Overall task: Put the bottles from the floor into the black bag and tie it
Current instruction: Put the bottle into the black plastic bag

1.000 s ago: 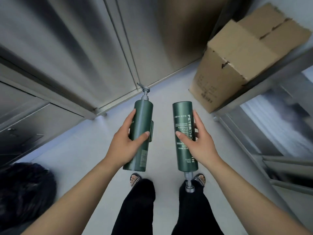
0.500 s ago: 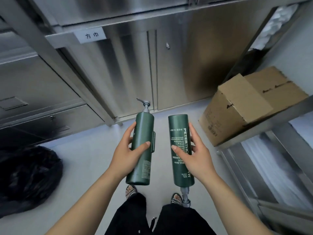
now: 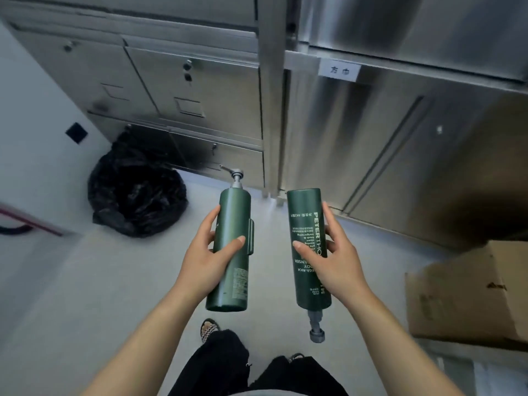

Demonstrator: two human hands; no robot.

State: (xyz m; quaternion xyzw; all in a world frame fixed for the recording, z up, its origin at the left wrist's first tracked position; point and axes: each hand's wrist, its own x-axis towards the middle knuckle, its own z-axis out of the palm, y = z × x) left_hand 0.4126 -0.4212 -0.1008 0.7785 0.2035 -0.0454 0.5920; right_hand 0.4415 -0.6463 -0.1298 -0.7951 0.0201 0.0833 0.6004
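Observation:
My left hand (image 3: pixel 204 257) grips a dark green pump bottle (image 3: pixel 232 224) with its pump pointing away from me. A second green bottle (image 3: pixel 307 224), printed with white lettering, is held in my right hand (image 3: pixel 334 261) upside down, its grey pump hanging toward my feet. Both bottles are side by side in the air above the floor. The black bag (image 3: pixel 137 192) sits crumpled on the floor to the left, against the steel cabinet, well ahead of my left hand. Its mouth looks open at the top.
Steel cabinets with drawers (image 3: pixel 194 90) and doors (image 3: pixel 400 155) line the far side. A cardboard box (image 3: pixel 468 292) stands at the right on the floor. A white wall (image 3: pixel 34 138) is at the left, with a red bar (image 3: pixel 31 221) low down. My legs and sandals are below.
The view has swung to the left, bringing the black bag fully into sight and pushing the cardboard box to the right edge. Both hands keep the same hold on the bottles.

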